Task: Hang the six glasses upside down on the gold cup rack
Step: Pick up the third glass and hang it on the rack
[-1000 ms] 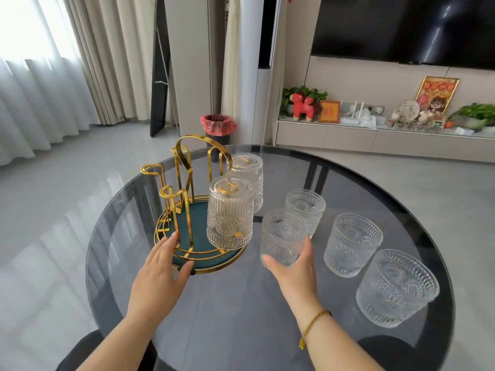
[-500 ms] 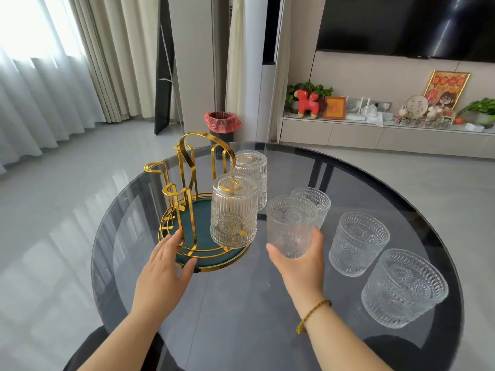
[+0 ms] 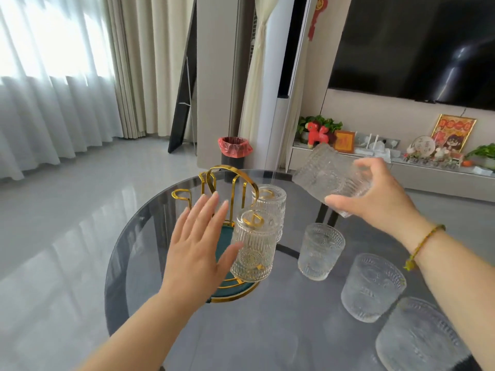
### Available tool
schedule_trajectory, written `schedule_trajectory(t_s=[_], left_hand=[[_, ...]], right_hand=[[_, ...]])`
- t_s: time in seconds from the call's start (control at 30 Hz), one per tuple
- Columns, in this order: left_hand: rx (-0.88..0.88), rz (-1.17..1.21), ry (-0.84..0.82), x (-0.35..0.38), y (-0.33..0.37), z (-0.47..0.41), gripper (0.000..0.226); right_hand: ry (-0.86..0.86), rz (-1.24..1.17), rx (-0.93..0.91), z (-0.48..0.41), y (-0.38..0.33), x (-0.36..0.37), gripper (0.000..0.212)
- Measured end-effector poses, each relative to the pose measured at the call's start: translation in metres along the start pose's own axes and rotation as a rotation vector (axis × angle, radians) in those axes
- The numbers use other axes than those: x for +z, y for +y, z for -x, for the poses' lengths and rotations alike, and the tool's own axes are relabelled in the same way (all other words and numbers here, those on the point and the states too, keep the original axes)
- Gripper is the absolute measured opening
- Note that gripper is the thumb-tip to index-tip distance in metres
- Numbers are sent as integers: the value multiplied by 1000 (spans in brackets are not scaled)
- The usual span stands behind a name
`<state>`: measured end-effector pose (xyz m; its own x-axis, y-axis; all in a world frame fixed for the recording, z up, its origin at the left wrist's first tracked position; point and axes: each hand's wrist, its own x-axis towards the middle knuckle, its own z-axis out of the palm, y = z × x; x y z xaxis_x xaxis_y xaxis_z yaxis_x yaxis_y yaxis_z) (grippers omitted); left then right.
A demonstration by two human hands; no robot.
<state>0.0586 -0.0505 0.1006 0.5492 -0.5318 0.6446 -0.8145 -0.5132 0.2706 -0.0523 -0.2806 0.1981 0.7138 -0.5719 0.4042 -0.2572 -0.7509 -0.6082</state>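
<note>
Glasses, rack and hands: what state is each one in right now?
Right hand: holding a glass, lifted.
Held glass: tipped on its side in the air.
Left hand: open, by the rack.
Gold cup rack: two glasses hung upside down.
Three glasses: upright on the glass table.

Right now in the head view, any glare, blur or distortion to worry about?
Head view: window blown out at upper left; glass table mirrors the room; lifted glass in the right hand is motion-smeared; left hand sharper; wide-angle bends the curtains and wall edges.
</note>
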Motion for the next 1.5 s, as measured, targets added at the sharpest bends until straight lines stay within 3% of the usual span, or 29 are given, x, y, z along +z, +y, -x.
schedule_trajectory(t_s=[0.1,0.2,0.57,1.2,1.5], left_hand=[[-88,-151,-151,3,3,-12,80],[-66,-169,-205,-2,2,-15,76],[13,-138,3,-3,-13,-11,71],[21,-180,192,10,-23,-7,64],[45,-156,253,16,-26,-6,58]], right_hand=[[-67,118,-26,-29,-14,-8,69],[-122,168,-97,-58,-31,-6,62],[-410,286,-202,-108,-77,44,71],[-687,481,-246,-129,-95,123,86],[-763,480,-219,-121,-82,152,83]])
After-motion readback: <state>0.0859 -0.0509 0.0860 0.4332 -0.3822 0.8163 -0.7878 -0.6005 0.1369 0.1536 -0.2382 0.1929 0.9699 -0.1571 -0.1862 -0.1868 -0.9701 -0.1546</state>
